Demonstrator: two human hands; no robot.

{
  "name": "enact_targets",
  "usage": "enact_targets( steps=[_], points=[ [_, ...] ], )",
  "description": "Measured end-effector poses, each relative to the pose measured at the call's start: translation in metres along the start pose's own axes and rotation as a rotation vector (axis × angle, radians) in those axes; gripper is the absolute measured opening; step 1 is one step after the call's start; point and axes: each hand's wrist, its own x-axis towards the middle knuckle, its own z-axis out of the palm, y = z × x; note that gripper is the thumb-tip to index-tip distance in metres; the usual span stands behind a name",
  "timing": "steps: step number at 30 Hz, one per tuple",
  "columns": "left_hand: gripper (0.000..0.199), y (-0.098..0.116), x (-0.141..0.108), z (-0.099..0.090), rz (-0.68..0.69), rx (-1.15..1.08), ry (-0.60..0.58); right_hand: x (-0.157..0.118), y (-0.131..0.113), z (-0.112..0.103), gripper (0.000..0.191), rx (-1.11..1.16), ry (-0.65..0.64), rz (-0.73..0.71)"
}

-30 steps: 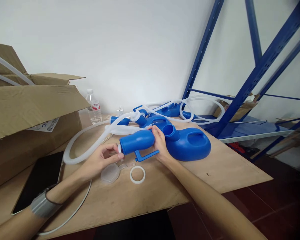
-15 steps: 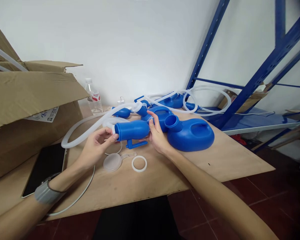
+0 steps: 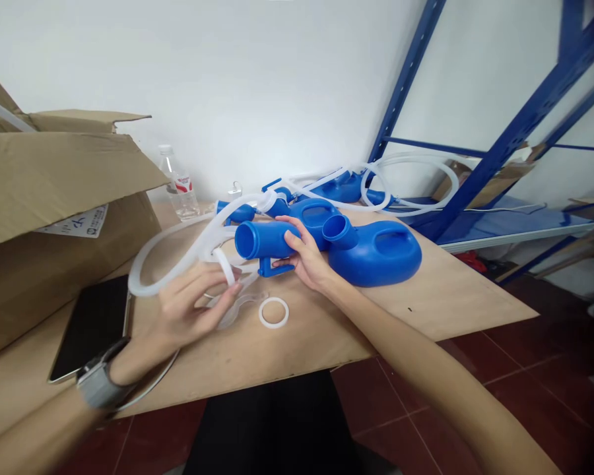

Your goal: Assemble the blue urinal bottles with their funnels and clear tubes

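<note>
My left hand (image 3: 191, 300) pinches a white plastic ring (image 3: 224, 266) just left of the blue part's mouth, apart from it. Wrapped round the far end of a blue plastic tube-shaped funnel (image 3: 267, 239) with a small handle below is my right hand (image 3: 307, 257). The funnel's round open mouth faces left. Beneath the hands, a second white ring (image 3: 274, 313) lies flat on the table. A clear lid with a strap (image 3: 235, 309) lies partly hidden behind my left hand. Beside my right hand rests a blue jug (image 3: 383, 254) with its neck uncapped.
Clear hoses (image 3: 148, 257) loop across the wooden table (image 3: 317, 336) among more blue jugs and funnels at the back. A cardboard box (image 3: 74, 178), a black tablet (image 3: 92, 323) and a water bottle (image 3: 181, 188) stand left. Blue shelving (image 3: 495, 227) rises at right.
The ring in my left hand has come away from the funnel's mouth, moving down and toward me. My right hand has shifted its grip round the funnel.
</note>
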Motion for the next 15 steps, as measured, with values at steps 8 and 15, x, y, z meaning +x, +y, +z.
enact_targets(
  steps=[8, 15],
  points=[
    [0.012, 0.006, 0.044, -0.002, 0.264, 0.173, 0.110, 0.002, -0.006, -0.005, 0.060, 0.055, 0.055, -0.037],
    [0.004, -0.010, 0.050, 0.008, 0.107, 0.083, -0.011, 0.004, 0.000, -0.005, 0.062, 0.012, 0.068, -0.028]
  ],
)
